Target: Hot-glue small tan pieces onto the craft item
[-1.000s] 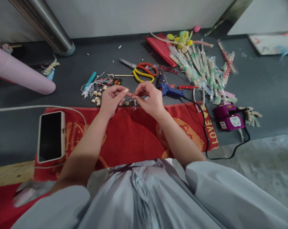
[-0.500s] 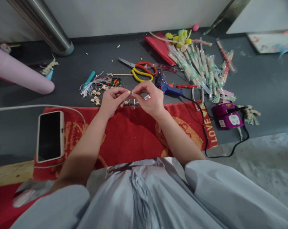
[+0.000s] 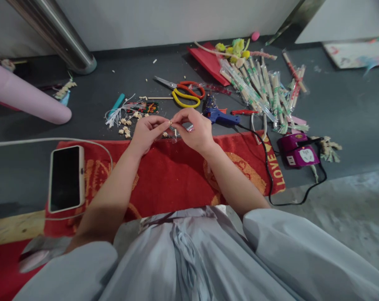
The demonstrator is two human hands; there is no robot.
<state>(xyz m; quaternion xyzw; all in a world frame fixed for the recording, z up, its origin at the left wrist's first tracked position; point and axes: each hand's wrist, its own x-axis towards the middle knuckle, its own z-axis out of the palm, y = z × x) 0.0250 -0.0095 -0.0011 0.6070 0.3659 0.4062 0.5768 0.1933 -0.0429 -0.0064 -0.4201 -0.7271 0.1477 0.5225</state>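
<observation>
My left hand (image 3: 148, 133) is closed in a pinch above the far edge of the red towel (image 3: 170, 179). My right hand (image 3: 195, 129) pinches at the same spot, its fingertips meeting the left ones. Between them is a tiny pale piece (image 3: 171, 123), mostly covered by the fingers and too small to make out. Left of my left hand lie several cream-coloured bits (image 3: 125, 127) and a bundle of white strands (image 3: 120, 112). A blue glue gun (image 3: 222, 116) rests right of my right hand, and scissors with red and yellow handles (image 3: 186, 95) lie beyond both hands.
A phone (image 3: 67, 179) lies on the towel's left end, crossed by a white cable. Several wrapped sticks (image 3: 255, 85) are piled at the back right. The glue gun's black cord runs by a purple power block (image 3: 298, 150). A pink cylinder (image 3: 29, 94) juts in from the left.
My right hand has moved slightly left, so its fingertips now meet those of my left hand, closing the small gap between them. My left hand has barely moved.
</observation>
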